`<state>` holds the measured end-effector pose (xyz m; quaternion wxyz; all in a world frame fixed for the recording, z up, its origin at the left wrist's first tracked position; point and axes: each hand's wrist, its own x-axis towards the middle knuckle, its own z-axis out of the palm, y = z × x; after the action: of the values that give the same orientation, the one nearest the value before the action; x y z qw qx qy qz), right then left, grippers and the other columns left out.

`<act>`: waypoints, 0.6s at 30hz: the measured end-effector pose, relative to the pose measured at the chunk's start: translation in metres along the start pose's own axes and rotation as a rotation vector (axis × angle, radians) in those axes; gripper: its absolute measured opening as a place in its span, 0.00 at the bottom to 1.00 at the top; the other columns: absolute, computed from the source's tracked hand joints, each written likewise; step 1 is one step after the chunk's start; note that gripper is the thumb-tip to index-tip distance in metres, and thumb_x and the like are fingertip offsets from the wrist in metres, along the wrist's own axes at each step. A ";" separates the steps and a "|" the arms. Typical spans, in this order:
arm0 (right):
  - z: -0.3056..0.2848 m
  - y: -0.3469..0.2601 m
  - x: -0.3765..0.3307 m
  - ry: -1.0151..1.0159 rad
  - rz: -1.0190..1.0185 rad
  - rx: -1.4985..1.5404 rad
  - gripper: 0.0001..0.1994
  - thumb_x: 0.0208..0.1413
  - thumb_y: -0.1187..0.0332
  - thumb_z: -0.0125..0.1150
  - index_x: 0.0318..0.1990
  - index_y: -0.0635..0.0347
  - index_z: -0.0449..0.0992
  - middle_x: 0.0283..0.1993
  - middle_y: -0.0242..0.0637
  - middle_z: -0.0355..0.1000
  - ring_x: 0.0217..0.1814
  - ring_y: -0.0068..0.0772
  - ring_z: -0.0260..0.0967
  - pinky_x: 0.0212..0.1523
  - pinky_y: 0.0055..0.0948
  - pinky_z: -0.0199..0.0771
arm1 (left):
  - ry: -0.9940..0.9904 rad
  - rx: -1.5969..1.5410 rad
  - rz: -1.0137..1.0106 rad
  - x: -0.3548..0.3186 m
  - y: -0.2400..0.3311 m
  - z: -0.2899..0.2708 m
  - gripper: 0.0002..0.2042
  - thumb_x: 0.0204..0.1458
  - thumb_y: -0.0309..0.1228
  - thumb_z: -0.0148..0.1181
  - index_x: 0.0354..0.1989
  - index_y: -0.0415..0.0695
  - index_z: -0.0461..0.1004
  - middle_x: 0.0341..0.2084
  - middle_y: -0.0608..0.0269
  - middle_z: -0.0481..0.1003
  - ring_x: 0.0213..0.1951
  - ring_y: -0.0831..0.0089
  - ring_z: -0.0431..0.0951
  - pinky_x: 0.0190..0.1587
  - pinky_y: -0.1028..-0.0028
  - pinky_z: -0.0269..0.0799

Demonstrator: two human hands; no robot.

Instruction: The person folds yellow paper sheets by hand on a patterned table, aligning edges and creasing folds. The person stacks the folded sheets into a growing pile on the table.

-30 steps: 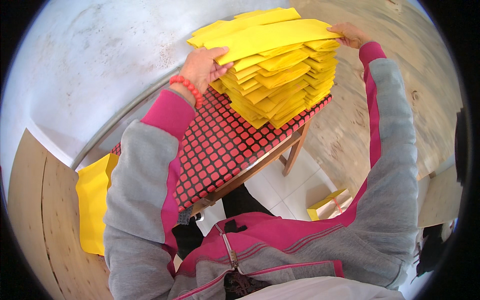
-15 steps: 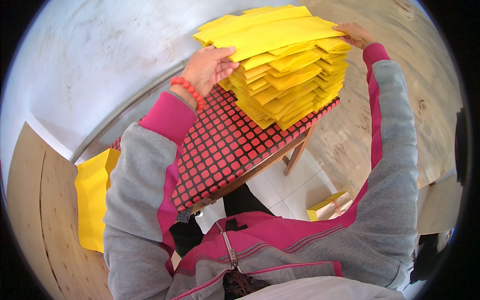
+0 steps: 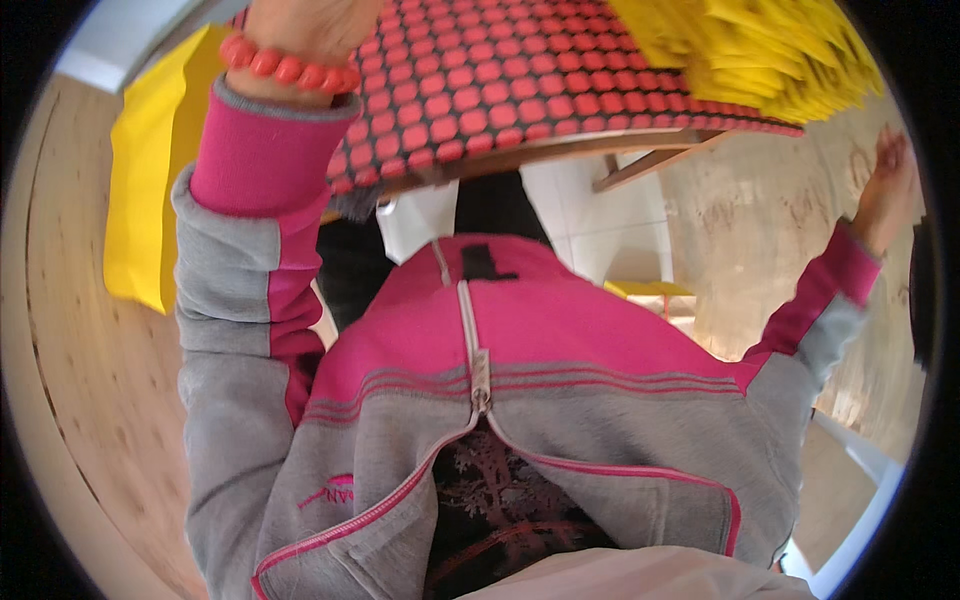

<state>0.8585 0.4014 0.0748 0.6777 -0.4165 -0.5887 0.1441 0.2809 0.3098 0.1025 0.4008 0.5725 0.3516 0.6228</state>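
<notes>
The left hand (image 3: 300,20) is cut off at the top rim above a coral bead bracelet (image 3: 290,65), so I cannot tell its grip; it lies over the red-and-black checked desk (image 3: 520,90). The right hand (image 3: 885,190) hangs loose and empty beside the desk's right edge, now off the yellow stack (image 3: 770,50) it touched earlier. The view has dropped toward the torso. Bare floor (image 3: 90,350) lies left.
</notes>
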 end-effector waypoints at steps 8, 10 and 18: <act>0.194 -0.063 -0.340 -0.953 0.549 0.306 0.06 0.68 0.70 0.57 0.41 0.64 0.76 0.38 0.34 0.74 0.34 0.24 0.74 0.37 0.25 0.76 | 0.271 0.021 -0.048 -0.152 -0.002 -0.065 0.13 0.66 0.28 0.52 0.53 0.35 0.75 0.33 0.64 0.79 0.31 0.77 0.77 0.36 0.79 0.73; 0.232 -0.075 -0.362 -1.227 0.233 0.250 0.07 0.65 0.69 0.60 0.43 0.64 0.75 0.35 0.40 0.72 0.36 0.35 0.76 0.37 0.31 0.75 | 0.379 0.111 -0.076 -0.187 -0.012 -0.069 0.13 0.66 0.27 0.53 0.54 0.35 0.74 0.31 0.65 0.75 0.29 0.78 0.73 0.33 0.79 0.70; 0.355 -0.095 -0.397 -1.405 -0.440 0.143 0.06 0.59 0.71 0.60 0.42 0.60 0.72 0.37 0.46 0.71 0.40 0.52 0.74 0.39 0.43 0.75 | 0.767 0.227 -0.257 -0.329 -0.026 -0.114 0.10 0.65 0.28 0.57 0.51 0.37 0.75 0.29 0.61 0.78 0.26 0.78 0.77 0.32 0.79 0.74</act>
<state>0.3990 0.2119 -0.1390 0.1796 -0.0534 -0.9428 0.2757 0.1779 0.0269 -0.0739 0.2494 0.2911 0.6103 0.6932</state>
